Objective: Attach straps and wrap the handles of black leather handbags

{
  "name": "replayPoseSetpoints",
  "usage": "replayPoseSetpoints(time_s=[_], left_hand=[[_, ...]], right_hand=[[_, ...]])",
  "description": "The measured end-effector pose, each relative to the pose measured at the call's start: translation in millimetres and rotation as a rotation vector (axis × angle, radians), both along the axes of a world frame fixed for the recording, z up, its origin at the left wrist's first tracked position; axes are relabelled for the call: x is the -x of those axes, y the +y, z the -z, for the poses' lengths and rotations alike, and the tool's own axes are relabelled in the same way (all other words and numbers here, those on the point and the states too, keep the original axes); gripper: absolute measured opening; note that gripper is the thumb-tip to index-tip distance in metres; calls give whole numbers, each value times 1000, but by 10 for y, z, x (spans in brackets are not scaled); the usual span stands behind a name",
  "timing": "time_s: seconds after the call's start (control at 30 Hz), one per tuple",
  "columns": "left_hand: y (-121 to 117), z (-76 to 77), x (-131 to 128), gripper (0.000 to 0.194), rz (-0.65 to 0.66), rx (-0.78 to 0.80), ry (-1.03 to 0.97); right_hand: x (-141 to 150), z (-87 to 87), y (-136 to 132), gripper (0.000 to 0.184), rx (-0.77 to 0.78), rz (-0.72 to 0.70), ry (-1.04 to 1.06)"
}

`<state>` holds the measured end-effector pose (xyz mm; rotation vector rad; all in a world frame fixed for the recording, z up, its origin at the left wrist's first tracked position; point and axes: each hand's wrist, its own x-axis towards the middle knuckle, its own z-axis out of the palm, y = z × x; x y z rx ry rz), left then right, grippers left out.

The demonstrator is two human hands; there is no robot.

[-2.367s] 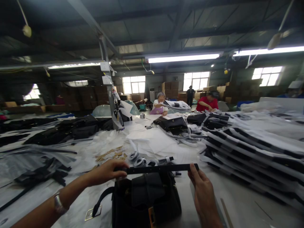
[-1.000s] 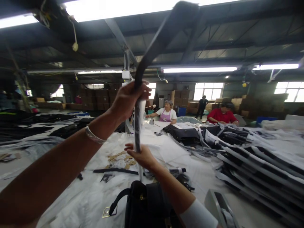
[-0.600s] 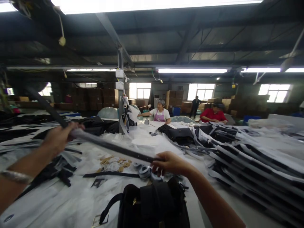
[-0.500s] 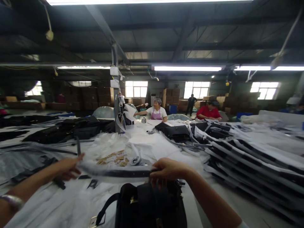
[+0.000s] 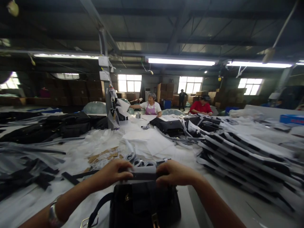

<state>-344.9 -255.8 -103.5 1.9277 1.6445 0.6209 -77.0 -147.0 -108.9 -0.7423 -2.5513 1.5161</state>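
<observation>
A black strap (image 5: pixel 144 175), partly covered by pale translucent wrapping, is stretched level between my hands. Its left end is pinched by my left hand (image 5: pixel 116 172), which wears a bangle on the wrist. The fingers of my right hand (image 5: pixel 174 172) are closed around the other end. Just below and nearer to me stands a black handbag (image 5: pixel 144 204) with gold-coloured hardware. From its left side a short strap hangs out, ending in a gold square buckle (image 5: pixel 89 221).
Beyond my hands lie wrapped rings (image 5: pixel 139 162) and brown tags (image 5: pixel 103 155). Wrapped black-and-white pieces (image 5: pixel 239 164) are stacked at right. Loose black straps (image 5: pixel 40 171) lie at left. More black bags (image 5: pixel 168 125) and two seated co-workers (image 5: pixel 152 107) are across the table, behind a post (image 5: pixel 108 95).
The strap was held upright a second ago, then swung down leftward. My left hand has since come in from the left, so the strap now spans a short gap above the handbag.
</observation>
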Motion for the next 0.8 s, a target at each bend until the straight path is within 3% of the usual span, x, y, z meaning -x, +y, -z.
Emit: replayPoseSetpoints(time_s=[0.17,0.27,0.43,0.57,0.7,0.8], left_hand=[[-14,37,116,23,38,94,33],[19,12,-103,29,101,102,15],[144,-34,-631,31,212,-34,45],[241,-15,-816,24,236,-41,42],[257,-25,-806,27,213,38,20],[237,-52,-809,27,198,105,21]], right_hand=[[-290,260,-48,18,73,223,178],[-236,334,-147,19,60,284,241],[-154,358,-266,19,94,330,377],[-216,477,-307,32,358,402,553],[-306,691,-397,41,657,426,741],[-326,822,-487,44,770,430,822]])
